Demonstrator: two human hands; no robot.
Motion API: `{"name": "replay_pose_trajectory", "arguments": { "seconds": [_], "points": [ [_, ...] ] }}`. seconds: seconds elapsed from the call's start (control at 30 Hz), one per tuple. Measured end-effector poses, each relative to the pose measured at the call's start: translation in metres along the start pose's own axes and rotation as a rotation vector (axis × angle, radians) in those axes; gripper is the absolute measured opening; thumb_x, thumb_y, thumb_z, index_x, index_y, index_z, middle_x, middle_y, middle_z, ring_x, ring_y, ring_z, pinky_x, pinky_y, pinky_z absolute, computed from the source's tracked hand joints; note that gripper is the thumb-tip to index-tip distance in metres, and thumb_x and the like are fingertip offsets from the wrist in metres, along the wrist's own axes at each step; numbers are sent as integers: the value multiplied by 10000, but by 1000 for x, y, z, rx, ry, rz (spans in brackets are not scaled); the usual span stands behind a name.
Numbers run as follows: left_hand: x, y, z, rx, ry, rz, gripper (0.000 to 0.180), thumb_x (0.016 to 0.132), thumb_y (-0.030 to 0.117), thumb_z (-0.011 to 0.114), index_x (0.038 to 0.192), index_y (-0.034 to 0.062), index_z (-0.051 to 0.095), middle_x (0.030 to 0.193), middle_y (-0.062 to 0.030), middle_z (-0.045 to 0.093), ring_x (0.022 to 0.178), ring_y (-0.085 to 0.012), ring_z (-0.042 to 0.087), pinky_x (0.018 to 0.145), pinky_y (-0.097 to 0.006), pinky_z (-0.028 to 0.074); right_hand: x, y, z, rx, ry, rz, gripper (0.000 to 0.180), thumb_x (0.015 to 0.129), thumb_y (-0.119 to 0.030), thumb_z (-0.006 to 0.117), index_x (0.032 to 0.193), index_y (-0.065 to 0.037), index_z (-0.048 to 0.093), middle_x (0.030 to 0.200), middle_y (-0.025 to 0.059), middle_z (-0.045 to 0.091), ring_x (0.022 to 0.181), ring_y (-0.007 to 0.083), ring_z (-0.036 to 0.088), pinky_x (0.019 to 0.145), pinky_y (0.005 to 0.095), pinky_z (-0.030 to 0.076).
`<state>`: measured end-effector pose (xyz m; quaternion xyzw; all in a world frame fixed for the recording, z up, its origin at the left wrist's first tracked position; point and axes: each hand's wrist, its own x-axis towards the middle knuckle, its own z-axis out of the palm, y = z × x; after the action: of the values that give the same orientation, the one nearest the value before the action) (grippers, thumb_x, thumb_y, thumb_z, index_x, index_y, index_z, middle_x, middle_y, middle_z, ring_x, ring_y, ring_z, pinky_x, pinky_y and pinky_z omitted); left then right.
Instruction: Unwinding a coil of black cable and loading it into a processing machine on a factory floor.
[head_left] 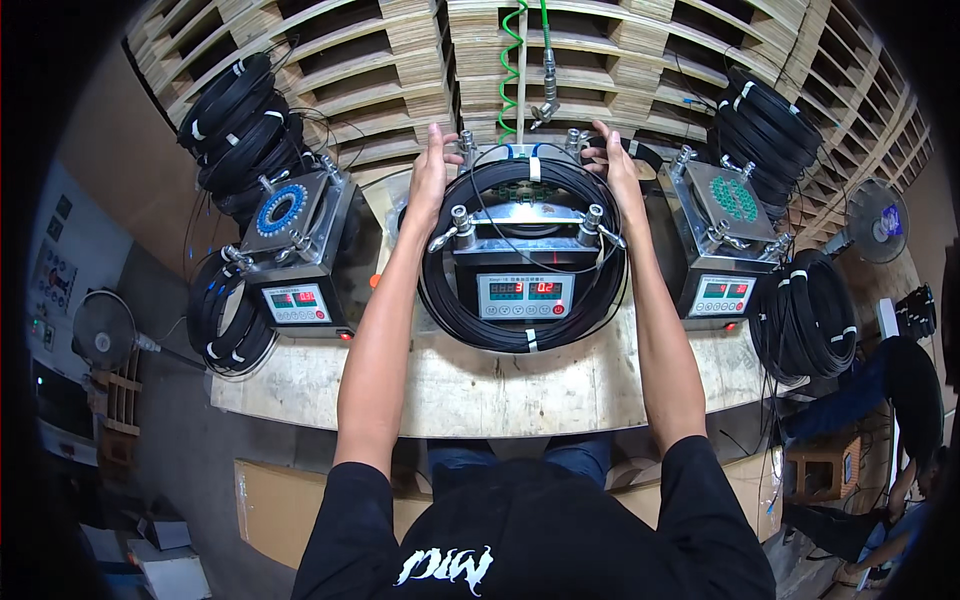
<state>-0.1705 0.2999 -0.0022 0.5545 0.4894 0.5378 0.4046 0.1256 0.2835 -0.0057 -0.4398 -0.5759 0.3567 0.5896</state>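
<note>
A coil of black cable (pixel 437 290), bound with white ties, lies around the middle polishing machine (pixel 470 262), whose front panel (pixel 525 297) has lit red digits. My left hand (pixel 432 180) is at the far left of the machine, fingers extended beside the back left clamp knob (pixel 467 143). On the other side, my right hand (pixel 618 178) is beside the back right clamp knob (pixel 574 142), its fingers apart. Whether the fingertips touch the knobs cannot be made out. Green connectors (pixel 520 192) show on the machine top, partly hidden by cable.
Similar machines stand at left (pixel 296 235) and right (pixel 725 235), with stacked black cable coils (pixel 240 130) behind. A green coiled hose (pixel 510 70) and a metal fitting (pixel 548 95) hang above. Fans (pixel 105 330) flank the wooden table (pixel 490 395). Another person (pixel 905 390) is at far right.
</note>
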Motion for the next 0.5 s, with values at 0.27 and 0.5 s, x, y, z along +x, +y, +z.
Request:
{"name": "replay_pose_trajectory", "arguments": {
  "seconds": [0.27,0.5],
  "points": [
    [-2,-7,-1,-74,174,-25,771,1007,691,352,1324,35,604,1084,-137,616,957,-204,580,856,-344,499,-4,-4,4,43,59,3,748,1020,-683,316,1551,-162,396,1105,133,557,902,173,608,864,291,491],
    [0,-6,-1,-169,-48,12,681,1038,621,364,1353,61,589,990,-87,630,797,-152,559,756,-271,463,-4,2,0,-17,100,-11,721,1026,-666,322,1556,-180,381,1150,128,540,1036,190,591,796,310,516]
  ]
}}
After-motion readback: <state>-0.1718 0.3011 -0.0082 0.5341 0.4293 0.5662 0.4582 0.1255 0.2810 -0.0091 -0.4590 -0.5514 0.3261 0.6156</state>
